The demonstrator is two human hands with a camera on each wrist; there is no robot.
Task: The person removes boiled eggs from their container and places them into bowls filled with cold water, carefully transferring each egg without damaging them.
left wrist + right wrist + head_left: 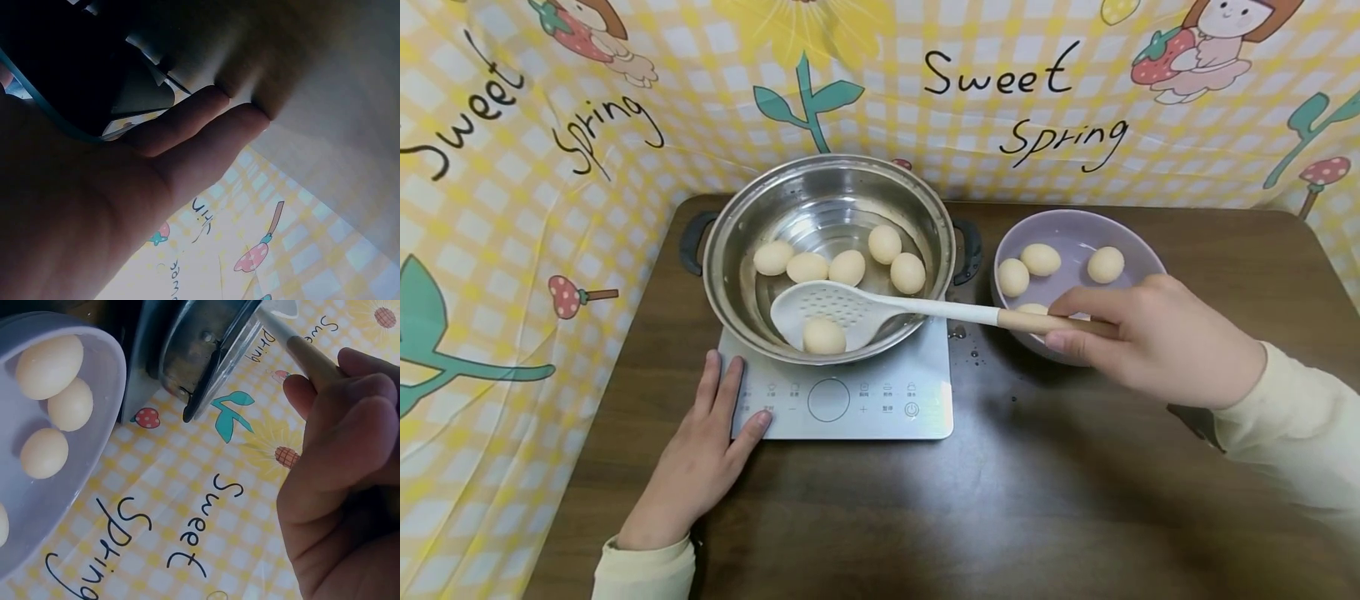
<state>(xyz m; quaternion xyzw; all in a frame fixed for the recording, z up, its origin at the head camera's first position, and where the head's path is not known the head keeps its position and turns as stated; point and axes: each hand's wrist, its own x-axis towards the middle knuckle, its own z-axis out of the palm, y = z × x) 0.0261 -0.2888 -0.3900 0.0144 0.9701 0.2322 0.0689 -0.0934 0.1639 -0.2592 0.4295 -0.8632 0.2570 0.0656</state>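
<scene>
My right hand [1157, 337] grips the wooden end of a white slotted spoon [951, 310] above the purple bowl [1067, 223]. The spoon's head is at the front of the steel pot [842, 179], carrying one egg [824, 336]. Several more eggs [847, 268] lie in the pot behind it. In the bowl are several eggs [1106, 265], one partly hidden by the handle. With fingers straight, my left hand [703, 454] rests against the left edge of the induction cooktop [880, 421] beneath the pot. The right wrist view shows curled fingers [350, 450] around the handle.
The pot's dark side handles [968, 250] stick out left and right, the right one close to the bowl. Water drops [975, 356] dot the brown table [880, 517]. A yellow checked cloth [880, 108] hangs behind and at the left.
</scene>
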